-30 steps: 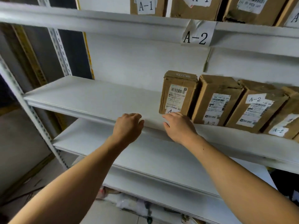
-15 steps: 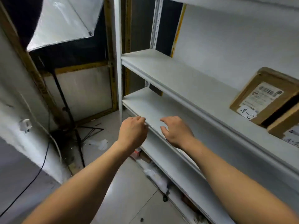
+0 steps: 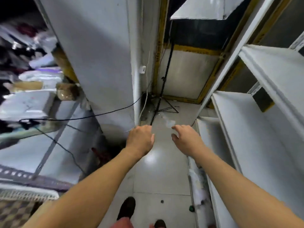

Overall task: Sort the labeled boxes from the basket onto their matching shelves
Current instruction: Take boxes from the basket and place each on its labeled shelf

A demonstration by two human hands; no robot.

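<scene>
Head cam: our left hand is loosely curled with an empty grip, and our right hand is spread open, both over the glossy grey tiled floor. The white metal shelves sit to the right with no boxes or readable labels, and we can't see the basket.

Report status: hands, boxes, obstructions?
Left hand loosely curled, empty. Right hand open, empty. No boxes or basket in view. White shelves at right; black cable strung left.

White shelves fill three o'clock. The floor is pale grey glossy tile. A black stand rises at twelve, against yellow-framed panels. A black cable crosses at nine. Black shoes and a checked purple-brown patch sit low.
</scene>
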